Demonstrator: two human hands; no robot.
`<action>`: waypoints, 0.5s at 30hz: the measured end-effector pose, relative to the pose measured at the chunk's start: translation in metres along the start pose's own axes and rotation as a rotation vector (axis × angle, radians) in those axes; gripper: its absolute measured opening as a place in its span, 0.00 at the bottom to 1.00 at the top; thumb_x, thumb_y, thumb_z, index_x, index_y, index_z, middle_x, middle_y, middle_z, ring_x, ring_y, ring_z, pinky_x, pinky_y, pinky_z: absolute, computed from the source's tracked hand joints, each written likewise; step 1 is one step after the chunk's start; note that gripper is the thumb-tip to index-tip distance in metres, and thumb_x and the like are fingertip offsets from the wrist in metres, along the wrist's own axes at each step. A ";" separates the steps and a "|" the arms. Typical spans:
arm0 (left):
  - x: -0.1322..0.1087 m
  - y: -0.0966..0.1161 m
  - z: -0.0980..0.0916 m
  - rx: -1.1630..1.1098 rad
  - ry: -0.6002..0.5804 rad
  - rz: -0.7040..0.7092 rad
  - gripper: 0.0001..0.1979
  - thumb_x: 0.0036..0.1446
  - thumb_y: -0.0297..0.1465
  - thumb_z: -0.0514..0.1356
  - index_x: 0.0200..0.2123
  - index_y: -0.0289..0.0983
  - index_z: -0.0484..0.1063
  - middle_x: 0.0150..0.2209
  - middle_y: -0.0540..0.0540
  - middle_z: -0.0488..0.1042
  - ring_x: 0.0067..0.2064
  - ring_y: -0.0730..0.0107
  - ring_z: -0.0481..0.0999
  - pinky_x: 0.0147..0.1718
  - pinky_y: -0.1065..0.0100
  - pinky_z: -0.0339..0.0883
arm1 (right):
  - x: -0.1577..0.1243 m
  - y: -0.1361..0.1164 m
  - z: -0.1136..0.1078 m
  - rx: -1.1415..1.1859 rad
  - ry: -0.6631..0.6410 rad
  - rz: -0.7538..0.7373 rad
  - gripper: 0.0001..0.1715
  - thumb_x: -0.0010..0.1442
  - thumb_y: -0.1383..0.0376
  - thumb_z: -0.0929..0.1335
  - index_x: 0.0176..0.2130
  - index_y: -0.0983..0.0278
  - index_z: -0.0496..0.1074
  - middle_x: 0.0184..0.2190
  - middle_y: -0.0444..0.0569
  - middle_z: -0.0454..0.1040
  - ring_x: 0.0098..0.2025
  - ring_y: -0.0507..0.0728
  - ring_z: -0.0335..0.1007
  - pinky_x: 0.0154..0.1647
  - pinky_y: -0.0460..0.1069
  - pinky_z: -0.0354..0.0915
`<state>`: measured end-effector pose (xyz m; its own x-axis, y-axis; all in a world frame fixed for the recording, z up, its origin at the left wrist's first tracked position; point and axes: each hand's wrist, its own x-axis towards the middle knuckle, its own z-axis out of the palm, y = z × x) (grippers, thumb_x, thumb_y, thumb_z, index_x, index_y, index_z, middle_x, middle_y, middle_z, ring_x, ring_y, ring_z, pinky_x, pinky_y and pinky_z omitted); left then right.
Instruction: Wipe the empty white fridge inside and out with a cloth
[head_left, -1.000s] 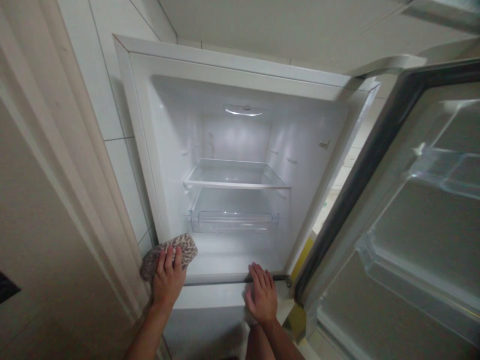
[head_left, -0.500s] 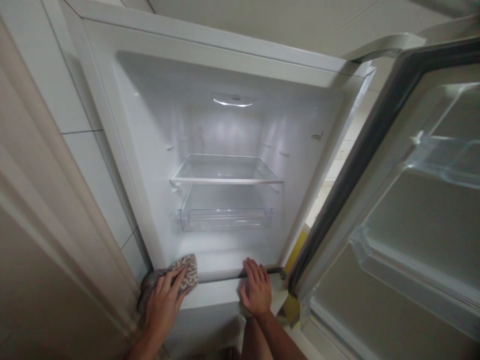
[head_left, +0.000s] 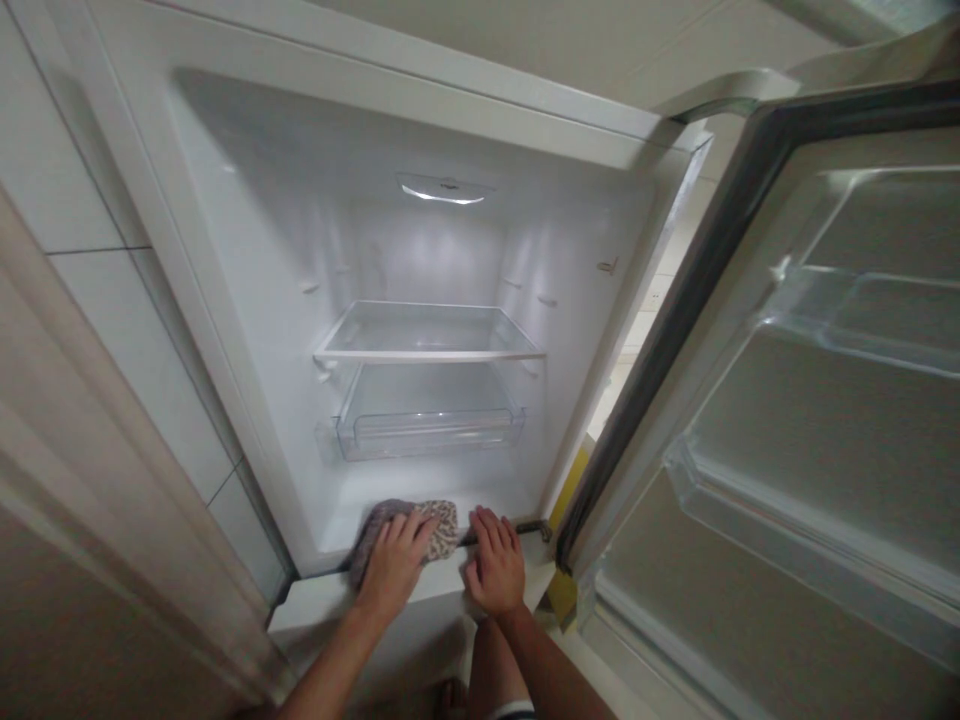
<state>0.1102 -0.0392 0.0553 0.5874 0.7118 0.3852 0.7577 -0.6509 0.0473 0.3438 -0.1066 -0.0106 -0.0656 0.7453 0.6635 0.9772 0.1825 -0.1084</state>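
A patterned grey-brown cloth (head_left: 442, 530) lies bunched on the front edge of the open refrigerator (head_left: 262, 440). My left hand (head_left: 397, 560) presses on it with the fingers bent over it. To the right of the cloth, my right hand (head_left: 497, 560) rests on the same front edge, its fingers stretched forward and holding nothing. Behind both hands is the bare white floor of the compartment (head_left: 427, 485). Above that sits a clear drawer (head_left: 431, 432), with a glass shelf (head_left: 427, 330) over it.
The open refrigerator door (head_left: 840, 440), with clear door racks (head_left: 795, 540) and a dark gasket (head_left: 675, 330), stands on the right. A tiled wall (head_left: 135, 340) and a pale frame (head_left: 97, 400) run along the left. A lamp (head_left: 442, 188) is lit at the compartment's top.
My left hand has slid the cloth rightward along the front edge, from the left corner to near my right hand. My right hand stays at its place on the edge. The view has shifted slightly.
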 end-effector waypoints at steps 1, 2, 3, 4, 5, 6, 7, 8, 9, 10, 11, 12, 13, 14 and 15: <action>-0.013 -0.019 -0.003 0.032 0.010 -0.036 0.33 0.56 0.21 0.67 0.64 0.47 0.74 0.57 0.43 0.78 0.54 0.53 0.75 0.52 0.54 0.72 | 0.001 -0.001 -0.001 0.002 -0.002 0.003 0.49 0.54 0.68 0.65 0.73 0.66 0.65 0.71 0.55 0.70 0.72 0.64 0.63 0.78 0.60 0.49; -0.027 -0.038 -0.005 0.069 0.024 -0.077 0.33 0.57 0.20 0.67 0.65 0.47 0.74 0.56 0.43 0.78 0.54 0.53 0.74 0.52 0.55 0.71 | 0.001 -0.001 -0.002 0.005 -0.001 0.007 0.49 0.54 0.68 0.65 0.73 0.65 0.65 0.70 0.55 0.70 0.72 0.63 0.63 0.78 0.60 0.49; -0.038 -0.053 -0.008 0.105 0.041 -0.095 0.33 0.57 0.19 0.66 0.65 0.46 0.74 0.55 0.42 0.77 0.53 0.54 0.74 0.51 0.56 0.71 | 0.002 -0.002 -0.002 0.008 0.002 0.009 0.49 0.54 0.68 0.65 0.73 0.66 0.65 0.70 0.55 0.70 0.72 0.63 0.63 0.78 0.59 0.48; -0.047 -0.064 -0.010 0.145 0.052 -0.095 0.34 0.57 0.17 0.64 0.65 0.45 0.74 0.55 0.42 0.77 0.52 0.55 0.74 0.51 0.57 0.71 | 0.002 -0.003 -0.002 0.009 0.004 0.011 0.48 0.54 0.68 0.65 0.73 0.66 0.65 0.70 0.55 0.70 0.73 0.63 0.63 0.78 0.59 0.48; -0.052 -0.069 -0.012 0.190 0.062 -0.095 0.33 0.58 0.16 0.62 0.64 0.44 0.75 0.54 0.42 0.77 0.51 0.55 0.73 0.50 0.58 0.70 | 0.002 -0.004 -0.002 0.009 0.004 0.012 0.48 0.55 0.68 0.64 0.73 0.66 0.65 0.70 0.55 0.70 0.73 0.63 0.62 0.78 0.60 0.48; -0.053 -0.069 -0.015 0.241 0.067 -0.094 0.31 0.59 0.15 0.60 0.63 0.43 0.76 0.52 0.41 0.77 0.50 0.55 0.73 0.49 0.57 0.70 | 0.002 -0.004 -0.002 0.010 0.005 0.014 0.47 0.55 0.68 0.64 0.73 0.67 0.65 0.71 0.55 0.69 0.73 0.63 0.62 0.78 0.60 0.48; -0.051 -0.065 -0.017 0.294 0.065 -0.101 0.29 0.60 0.16 0.59 0.61 0.42 0.77 0.50 0.40 0.77 0.48 0.54 0.73 0.47 0.56 0.69 | 0.002 -0.005 -0.002 0.010 0.003 0.016 0.47 0.56 0.68 0.64 0.73 0.67 0.64 0.71 0.56 0.69 0.73 0.63 0.61 0.78 0.60 0.48; -0.045 -0.056 -0.019 0.343 0.060 -0.113 0.26 0.63 0.17 0.57 0.60 0.41 0.78 0.49 0.39 0.77 0.47 0.53 0.73 0.45 0.55 0.69 | 0.002 -0.005 -0.001 0.011 0.002 0.018 0.47 0.55 0.68 0.64 0.73 0.67 0.64 0.71 0.56 0.69 0.73 0.64 0.61 0.78 0.60 0.48; -0.038 -0.045 -0.020 0.377 0.051 -0.123 0.24 0.64 0.18 0.56 0.59 0.40 0.78 0.48 0.39 0.77 0.46 0.52 0.72 0.43 0.55 0.68 | 0.002 -0.006 -0.001 0.011 0.002 0.021 0.48 0.55 0.68 0.64 0.73 0.67 0.64 0.71 0.56 0.69 0.73 0.64 0.62 0.78 0.61 0.48; -0.030 -0.032 -0.021 0.385 0.043 -0.130 0.23 0.66 0.19 0.55 0.58 0.40 0.78 0.47 0.38 0.78 0.46 0.52 0.72 0.42 0.55 0.67 | 0.002 -0.006 -0.001 0.012 0.002 0.023 0.48 0.54 0.68 0.64 0.73 0.67 0.64 0.71 0.56 0.69 0.73 0.64 0.62 0.78 0.61 0.49; -0.021 -0.019 -0.020 0.366 0.038 -0.130 0.23 0.66 0.19 0.54 0.58 0.39 0.78 0.48 0.38 0.78 0.46 0.52 0.73 0.42 0.55 0.67 | 0.002 -0.006 -0.001 0.011 0.003 0.023 0.49 0.54 0.68 0.64 0.73 0.67 0.64 0.71 0.56 0.68 0.73 0.64 0.61 0.78 0.61 0.49; -0.013 -0.006 -0.018 0.328 0.035 -0.125 0.22 0.67 0.19 0.54 0.58 0.39 0.78 0.48 0.37 0.78 0.47 0.52 0.73 0.42 0.55 0.67 | 0.002 -0.007 -0.001 0.010 0.006 0.021 0.49 0.54 0.68 0.64 0.73 0.67 0.64 0.71 0.55 0.68 0.73 0.64 0.61 0.78 0.60 0.49; -0.005 0.006 -0.014 0.283 0.036 -0.114 0.22 0.66 0.19 0.54 0.58 0.38 0.78 0.49 0.37 0.78 0.48 0.51 0.73 0.43 0.54 0.68 | 0.002 -0.007 -0.001 0.007 0.009 0.017 0.49 0.54 0.69 0.64 0.74 0.67 0.64 0.71 0.55 0.68 0.73 0.63 0.61 0.78 0.60 0.49; 0.002 0.018 -0.010 0.239 0.038 -0.101 0.22 0.67 0.20 0.55 0.59 0.38 0.77 0.50 0.36 0.78 0.48 0.51 0.73 0.44 0.54 0.69 | 0.002 -0.007 -0.001 0.004 0.012 0.012 0.49 0.54 0.68 0.64 0.74 0.67 0.63 0.71 0.55 0.68 0.73 0.63 0.61 0.78 0.60 0.49; 0.008 0.029 -0.004 0.202 0.041 -0.086 0.22 0.66 0.20 0.55 0.59 0.38 0.77 0.51 0.36 0.79 0.50 0.50 0.74 0.45 0.53 0.69 | 0.002 -0.006 -0.001 0.000 0.011 0.007 0.49 0.54 0.68 0.64 0.74 0.67 0.63 0.71 0.56 0.68 0.73 0.63 0.61 0.77 0.60 0.49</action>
<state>0.1357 -0.0531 0.0635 0.5089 0.7486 0.4251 0.8488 -0.5187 -0.1026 0.3378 -0.1073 -0.0080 -0.0568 0.7394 0.6709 0.9777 0.1772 -0.1126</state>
